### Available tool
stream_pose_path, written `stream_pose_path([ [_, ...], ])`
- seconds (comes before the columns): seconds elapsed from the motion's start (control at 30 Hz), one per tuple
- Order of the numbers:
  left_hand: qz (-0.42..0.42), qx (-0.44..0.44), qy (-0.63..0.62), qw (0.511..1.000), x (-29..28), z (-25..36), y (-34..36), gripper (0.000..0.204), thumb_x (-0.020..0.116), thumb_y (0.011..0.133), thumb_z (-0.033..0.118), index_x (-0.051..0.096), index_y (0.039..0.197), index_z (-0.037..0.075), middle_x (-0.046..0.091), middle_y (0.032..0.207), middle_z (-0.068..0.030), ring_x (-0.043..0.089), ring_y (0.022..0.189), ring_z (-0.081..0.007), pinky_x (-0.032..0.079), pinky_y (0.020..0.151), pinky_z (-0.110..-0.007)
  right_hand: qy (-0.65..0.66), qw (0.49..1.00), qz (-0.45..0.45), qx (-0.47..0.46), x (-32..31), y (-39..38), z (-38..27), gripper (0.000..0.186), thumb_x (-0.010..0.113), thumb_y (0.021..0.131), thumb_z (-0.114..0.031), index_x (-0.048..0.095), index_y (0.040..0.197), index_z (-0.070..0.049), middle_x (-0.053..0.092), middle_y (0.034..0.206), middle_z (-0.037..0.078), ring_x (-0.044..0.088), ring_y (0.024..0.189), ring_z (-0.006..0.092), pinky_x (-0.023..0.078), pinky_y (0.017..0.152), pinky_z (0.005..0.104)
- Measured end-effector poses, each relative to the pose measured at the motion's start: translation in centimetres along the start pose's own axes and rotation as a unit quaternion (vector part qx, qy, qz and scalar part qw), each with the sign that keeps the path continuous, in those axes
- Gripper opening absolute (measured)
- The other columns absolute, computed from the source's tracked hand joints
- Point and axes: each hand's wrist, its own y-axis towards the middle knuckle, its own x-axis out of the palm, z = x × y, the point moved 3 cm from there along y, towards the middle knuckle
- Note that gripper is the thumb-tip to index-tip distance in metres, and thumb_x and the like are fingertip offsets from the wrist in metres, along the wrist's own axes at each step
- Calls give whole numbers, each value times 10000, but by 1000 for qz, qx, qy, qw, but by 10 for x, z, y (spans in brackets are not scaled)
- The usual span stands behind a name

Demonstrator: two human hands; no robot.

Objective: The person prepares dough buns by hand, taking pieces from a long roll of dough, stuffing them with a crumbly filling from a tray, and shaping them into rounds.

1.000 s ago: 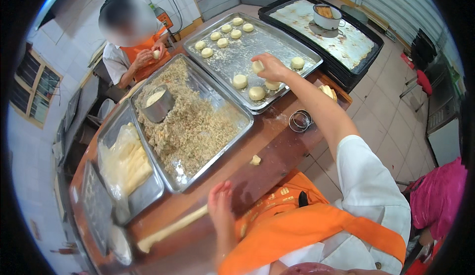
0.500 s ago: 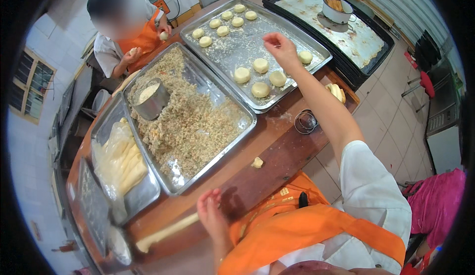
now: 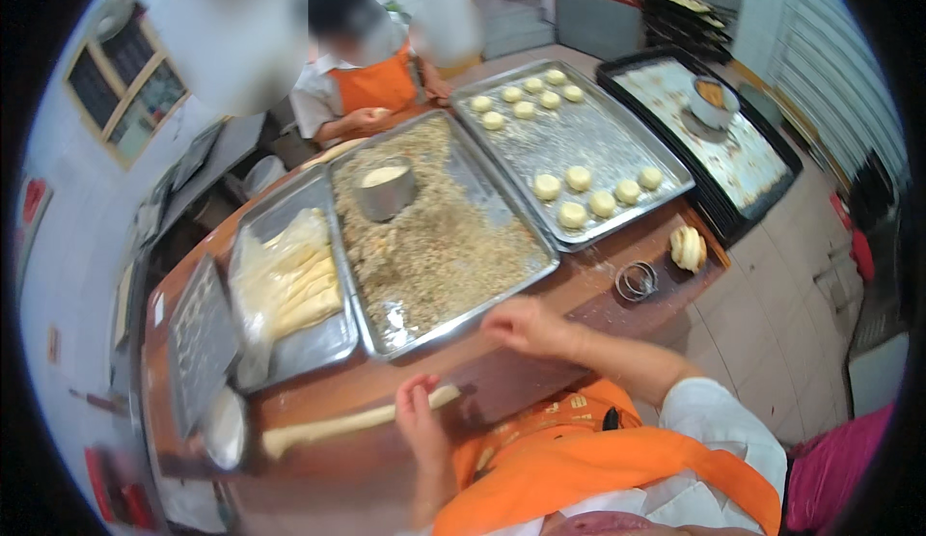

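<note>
Along the front left of the table lies a pale dough rope (image 3: 328, 430). Near its right end my left hand (image 3: 422, 418) has curled fingers around it, and a short end sticks out beyond them. My right hand (image 3: 529, 329) is closed just in front of the filling tray's near edge; whatever its fingers hold is hidden. That metal tray (image 3: 463, 329) carries crumbly filling (image 3: 434, 256) and a round metal container (image 3: 388, 196) of pale crumbs. Flat round dough cakes (image 3: 577, 179) stand in two groups on the floured tray (image 3: 637, 164) at the right.
Left of the filling is a tray with plastic-covered dough (image 3: 304, 285). A dark tray (image 3: 198, 343) and bowl (image 3: 226, 430) stand at the left end. Metal rings (image 3: 637, 281) and stacked dough pieces (image 3: 688, 248) lie at right. Across the table, a person in an orange apron (image 3: 371, 87) handles dough.
My right hand has come back from the cake tray to the table's front. Another cake now stands in the near group. The small dough lump is no longer visible. The view has shifted.
</note>
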Motion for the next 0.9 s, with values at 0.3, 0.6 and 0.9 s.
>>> stream_pose_path([
  [0.3, 122, 186, 311, 924, -105, 19, -12, 173, 509, 973, 39, 602, 1089, -50, 652, 1012, -120, 619, 943, -207, 512, 827, -337, 21, 997, -68, 28, 54, -17, -36, 159, 698, 880, -171, 690, 932, -21, 692, 868, 148, 664, 816, 336, 522, 708, 404],
  [0.6, 194, 184, 258, 928, -134, 6, -11, 199, 497, 955, -16, 592, 1124, -65, 637, 1029, -134, 628, 922, -210, 523, 840, -330, 54, 973, 56, 219, 2, -50, -16, 142, 692, 910, -153, 700, 938, -14, 689, 776, 53, 624, 694, 100, 501, 643, 270],
  [0.9, 202, 227, 359, 882, -156, 22, -8, 162, 518, 967, 29, 628, 1055, -50, 660, 940, -135, 639, 877, -208, 516, 814, -337, 106, 967, 70, 220, 4, -48, -11, 139, 686, 914, -147, 701, 924, -9, 692, 789, 40, 633, 731, 96, 504, 665, 265],
])
